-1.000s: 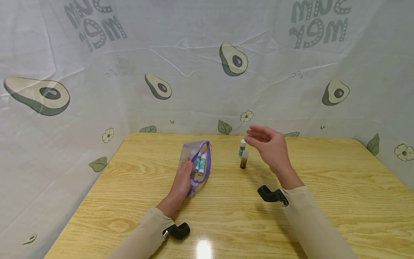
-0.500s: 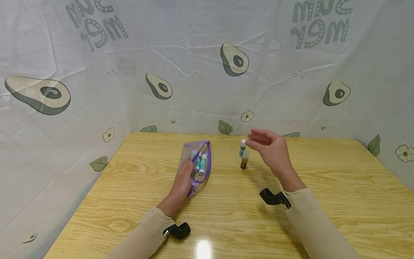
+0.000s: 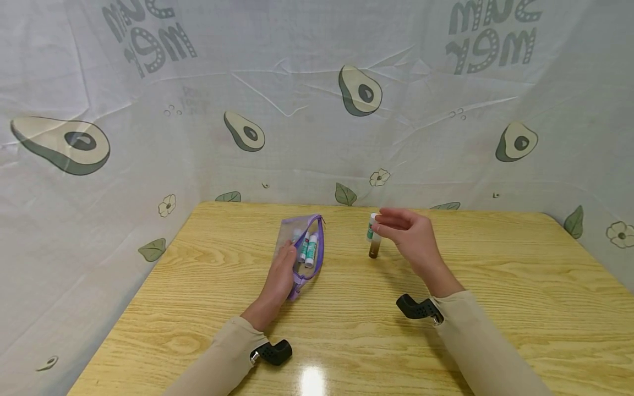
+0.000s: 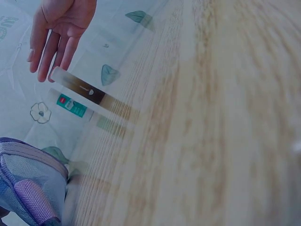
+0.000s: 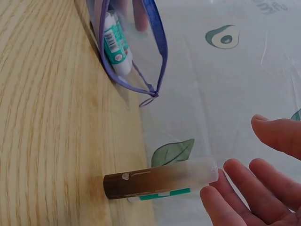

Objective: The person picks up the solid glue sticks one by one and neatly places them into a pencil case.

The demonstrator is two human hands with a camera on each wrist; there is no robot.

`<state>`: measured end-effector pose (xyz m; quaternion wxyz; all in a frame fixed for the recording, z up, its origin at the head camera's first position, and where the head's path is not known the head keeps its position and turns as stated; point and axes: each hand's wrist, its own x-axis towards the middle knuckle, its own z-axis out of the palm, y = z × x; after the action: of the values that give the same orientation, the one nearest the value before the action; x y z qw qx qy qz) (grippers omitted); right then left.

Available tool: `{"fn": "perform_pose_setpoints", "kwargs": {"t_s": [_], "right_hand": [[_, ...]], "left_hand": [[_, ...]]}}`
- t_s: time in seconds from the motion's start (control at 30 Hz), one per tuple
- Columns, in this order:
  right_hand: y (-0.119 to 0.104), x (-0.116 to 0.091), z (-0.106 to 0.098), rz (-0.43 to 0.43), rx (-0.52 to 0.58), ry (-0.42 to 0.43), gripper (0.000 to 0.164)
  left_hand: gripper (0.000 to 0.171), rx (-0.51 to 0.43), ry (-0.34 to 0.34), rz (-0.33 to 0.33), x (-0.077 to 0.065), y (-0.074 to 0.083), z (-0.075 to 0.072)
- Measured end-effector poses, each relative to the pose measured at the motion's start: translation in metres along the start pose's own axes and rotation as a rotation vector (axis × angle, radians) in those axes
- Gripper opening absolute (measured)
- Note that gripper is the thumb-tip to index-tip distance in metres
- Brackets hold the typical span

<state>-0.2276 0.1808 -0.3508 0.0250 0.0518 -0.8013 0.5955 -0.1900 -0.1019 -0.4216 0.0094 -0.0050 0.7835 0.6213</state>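
My left hand (image 3: 278,275) holds a mesh zip pouch with purple trim (image 3: 322,242) at its near left side; its thumb is hidden. The pouch gapes to the right, with white-and-green glue sticks (image 3: 310,251) inside. Through the mesh in the right wrist view, parts of the left fingers (image 5: 139,16) show. To the right stands a brown tube with a frosted cap (image 3: 373,250), upright, with another white-and-green glue stick (image 3: 370,228) just behind it. My right hand (image 3: 413,236) hovers beside their tops, fingers extended and thumb apart, holding nothing.
A wooden table (image 3: 495,308) carries everything. Behind it hangs a pale cloth (image 3: 297,148) printed with avocados, leaves and flowers, also closing in both sides. Black wrist mounts (image 3: 416,307) sit at both sleeves.
The right hand has come down slightly and now sits closer to the tube and glue stick, covering more of their tops. The left hand and pouch stay in place.
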Motion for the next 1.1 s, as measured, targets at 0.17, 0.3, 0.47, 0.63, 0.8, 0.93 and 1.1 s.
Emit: {"fn": "perform_pose_setpoints", "kwargs": {"t_s": [0.17,0.3,0.47,0.63,0.8,0.93,1.1], "right_hand": [[0.003,0.000,0.003,0.011,0.011,-0.032,0.052],[0.005,0.000,0.004,0.018,-0.001,-0.045,0.050],[0.008,0.001,0.005,0.034,-0.039,-0.046,0.045],[0.011,0.001,0.006,0.057,-0.079,-0.038,0.039],[0.015,0.002,0.006,0.079,-0.105,-0.041,0.037],[0.018,0.004,0.006,0.094,-0.102,-0.051,0.038],[0.022,0.005,0.007,0.103,-0.117,-0.058,0.040]], "left_hand": [[0.063,0.004,-0.003,0.002,-0.001,0.001,0.000],[0.063,0.008,0.000,0.003,0.000,0.001,0.000],[0.063,0.006,0.004,-0.005,0.000,0.001,0.000],[0.063,0.002,0.000,-0.007,0.000,0.000,0.000],[0.064,0.001,-0.007,-0.005,0.000,0.000,0.000],[0.063,0.004,-0.006,-0.007,0.001,-0.001,0.000],[0.063,0.008,0.001,0.002,0.001,-0.001,0.000]]}}
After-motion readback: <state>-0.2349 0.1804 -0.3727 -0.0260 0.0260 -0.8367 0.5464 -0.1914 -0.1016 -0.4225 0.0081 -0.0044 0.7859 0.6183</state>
